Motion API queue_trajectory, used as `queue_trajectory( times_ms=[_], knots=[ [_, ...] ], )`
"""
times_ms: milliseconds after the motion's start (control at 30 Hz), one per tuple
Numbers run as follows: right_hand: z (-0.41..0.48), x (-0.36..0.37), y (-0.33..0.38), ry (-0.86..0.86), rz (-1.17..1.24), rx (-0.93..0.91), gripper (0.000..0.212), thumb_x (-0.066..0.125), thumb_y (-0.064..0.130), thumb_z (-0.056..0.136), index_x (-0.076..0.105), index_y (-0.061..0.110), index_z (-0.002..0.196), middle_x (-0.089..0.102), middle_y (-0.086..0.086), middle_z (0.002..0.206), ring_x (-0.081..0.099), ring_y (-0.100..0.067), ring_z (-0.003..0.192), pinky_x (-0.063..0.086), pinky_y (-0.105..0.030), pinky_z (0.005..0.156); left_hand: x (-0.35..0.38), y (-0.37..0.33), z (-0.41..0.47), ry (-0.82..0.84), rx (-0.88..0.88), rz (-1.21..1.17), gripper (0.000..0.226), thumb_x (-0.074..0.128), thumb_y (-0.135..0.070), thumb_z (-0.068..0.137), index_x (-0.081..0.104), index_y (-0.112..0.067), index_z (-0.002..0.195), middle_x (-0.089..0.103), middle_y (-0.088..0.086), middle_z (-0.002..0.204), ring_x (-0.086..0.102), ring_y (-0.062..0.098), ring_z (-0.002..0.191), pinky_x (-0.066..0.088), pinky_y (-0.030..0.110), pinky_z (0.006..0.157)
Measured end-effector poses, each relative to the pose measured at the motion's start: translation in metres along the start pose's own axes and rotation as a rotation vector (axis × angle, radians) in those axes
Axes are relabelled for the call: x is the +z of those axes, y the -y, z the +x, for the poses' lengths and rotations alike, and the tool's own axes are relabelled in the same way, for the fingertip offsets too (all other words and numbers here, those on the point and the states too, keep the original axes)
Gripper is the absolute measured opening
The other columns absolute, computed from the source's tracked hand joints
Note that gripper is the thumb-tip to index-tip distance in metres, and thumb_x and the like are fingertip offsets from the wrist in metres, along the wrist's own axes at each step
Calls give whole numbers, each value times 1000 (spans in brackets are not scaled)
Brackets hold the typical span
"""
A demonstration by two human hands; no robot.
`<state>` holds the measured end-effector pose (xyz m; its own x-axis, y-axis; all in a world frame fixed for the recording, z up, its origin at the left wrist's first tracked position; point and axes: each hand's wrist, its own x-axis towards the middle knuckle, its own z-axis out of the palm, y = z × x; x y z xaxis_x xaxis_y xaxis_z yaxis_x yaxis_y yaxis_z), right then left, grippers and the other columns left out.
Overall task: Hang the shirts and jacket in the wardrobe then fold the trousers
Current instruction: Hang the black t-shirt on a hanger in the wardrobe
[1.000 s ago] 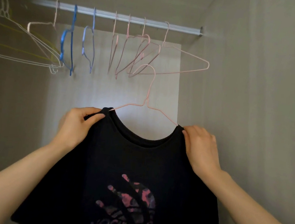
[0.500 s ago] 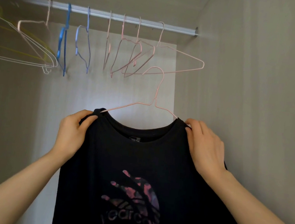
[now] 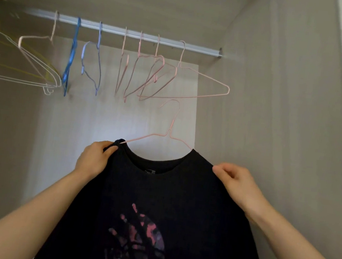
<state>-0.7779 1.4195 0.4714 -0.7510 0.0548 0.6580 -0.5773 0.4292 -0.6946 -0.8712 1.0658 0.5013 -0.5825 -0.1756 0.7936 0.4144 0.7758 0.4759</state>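
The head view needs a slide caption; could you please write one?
The left hand and right hand hold a black shirt, on a pink hanger, by its shoulders below the wardrobe rail.

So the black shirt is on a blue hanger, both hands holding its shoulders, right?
No: the head view shows a pink hanger, not blue. The black shirt is on it, left hand and right hand holding its shoulders.

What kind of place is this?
Probably the inside of a home wardrobe: a metal hanging rail runs across the top, empty wire hangers in pink, blue and white hang on it, and the left hand and right hand hold a black T-shirt on a pink hanger just below.
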Motion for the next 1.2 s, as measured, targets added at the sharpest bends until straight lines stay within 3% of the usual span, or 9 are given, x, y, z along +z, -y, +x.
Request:
queue_trajectory(
  times_ms=[67,167,333,400,600,833,967,1067,1200],
  knots=[
    [-6,-7,7,74,203,106,31,53,30,99,71,18,76,69,-2,76,62,-8,67,49,-24,63,12,-7,7,42,2,39,27,50,-30,101,71,-17,110,71,5,99,62,30,95,48,39,80],
    [-11,-18,14,92,316,221,31,53,31,99,73,17,80,73,-4,84,67,-15,75,56,-31,71,32,-24,14,67,20,83,26,50,-22,100,71,-16,114,71,8,104,62,29,95,46,34,76],
    [-9,-32,27,-58,325,340,32,51,27,100,67,0,99,70,-11,86,66,-24,77,57,-41,76,68,-83,24,208,144,-39,36,49,-8,97,64,-13,129,63,6,132,57,23,122,41,31,103],
    [-7,-37,33,-134,310,348,33,49,27,101,67,-1,98,70,-10,82,66,-23,74,57,-36,68,83,-117,28,285,244,-86,37,49,-8,97,62,-13,131,61,4,135,54,21,125,37,28,105],
    [5,-58,46,-309,258,346,30,49,25,102,67,2,97,70,-15,98,68,-29,91,58,-35,75,112,-200,40,307,435,-185,43,42,-9,101,50,-14,143,46,5,150,42,23,137,29,26,111],
    [26,-76,60,-383,296,309,29,48,23,102,62,9,81,67,-8,82,64,-18,70,49,-22,48,126,-241,69,407,491,-146,57,37,-14,105,14,-9,156,11,9,164,14,23,150,9,27,119],
    [39,-75,67,-408,272,278,32,47,25,102,61,-3,102,67,-18,101,66,-29,93,56,-36,75,128,-234,76,400,482,-153,71,43,-27,104,-2,-15,157,-8,2,165,-2,20,152,3,35,123],
    [54,-71,70,-434,226,243,36,45,25,102,56,-9,109,63,-24,115,59,-36,112,50,-49,93,126,-222,70,306,485,-219,81,50,-30,101,-10,-26,157,-11,-7,165,-6,20,152,5,41,123],
    [80,-69,75,-454,188,176,25,42,19,101,60,3,94,55,-7,92,57,-24,88,49,-35,81,114,-207,66,176,530,-239,85,52,-23,100,-12,-31,155,-11,-13,164,-2,14,152,9,38,123]
  ],
)
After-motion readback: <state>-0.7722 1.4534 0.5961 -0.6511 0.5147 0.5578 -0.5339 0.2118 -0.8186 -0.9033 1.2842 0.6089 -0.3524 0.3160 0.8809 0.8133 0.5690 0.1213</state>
